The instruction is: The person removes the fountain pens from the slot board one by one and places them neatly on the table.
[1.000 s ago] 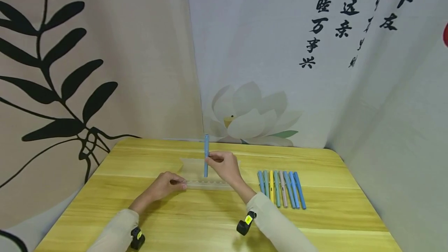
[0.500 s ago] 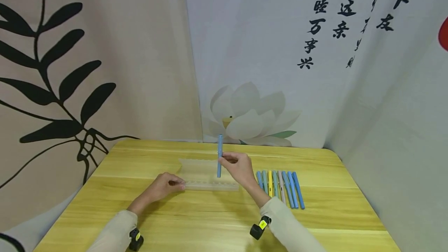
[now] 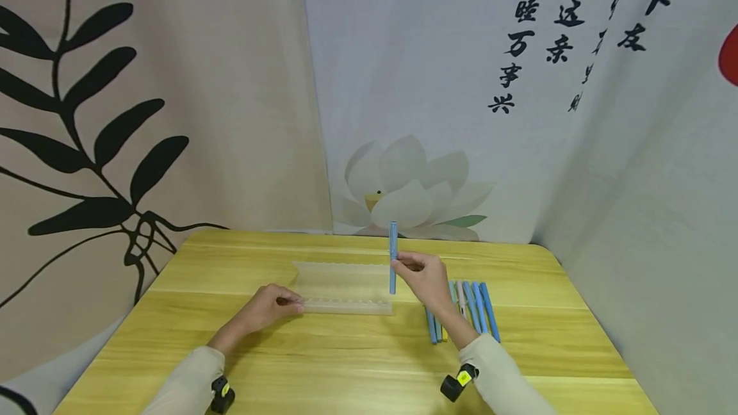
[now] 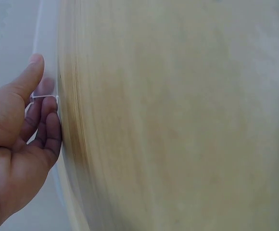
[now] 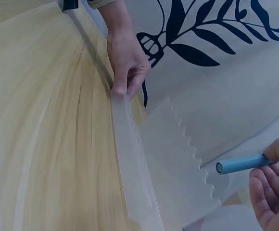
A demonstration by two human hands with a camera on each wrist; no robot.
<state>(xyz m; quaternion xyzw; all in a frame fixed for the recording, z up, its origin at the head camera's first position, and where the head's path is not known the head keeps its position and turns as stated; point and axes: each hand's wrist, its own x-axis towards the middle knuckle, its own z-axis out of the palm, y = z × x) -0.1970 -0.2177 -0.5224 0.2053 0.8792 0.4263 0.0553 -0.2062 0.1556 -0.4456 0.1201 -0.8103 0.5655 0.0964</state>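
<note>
In the head view my left hand (image 3: pixel 270 305) pinches the left end of a clear plastic rack (image 3: pixel 348 307) with scalloped notches along its edges. The left wrist view shows the thumb and fingertips (image 4: pixel 52 126) at that end. My right hand (image 3: pixel 425 279) pinches a blue marker pen (image 3: pixel 393 243) around its middle, held upright at the rack's right end. From the right wrist the same pen (image 5: pixel 240 164) points its end toward the notched edge of the rack (image 5: pixel 171 159).
Several pens (image 3: pixel 489 312) in blue, green, yellow and grey lie side by side on the wooden table (image 3: pixel 346 364), partly hidden behind my right forearm. Printed cloth (image 3: pixel 403 82) hangs behind the table, and a wall (image 3: pixel 663 210) stands at the right.
My right hand has moved to the right along the rack with the upright blue marker pen, from near its middle to its right end. The left hand keeps its hold.
</note>
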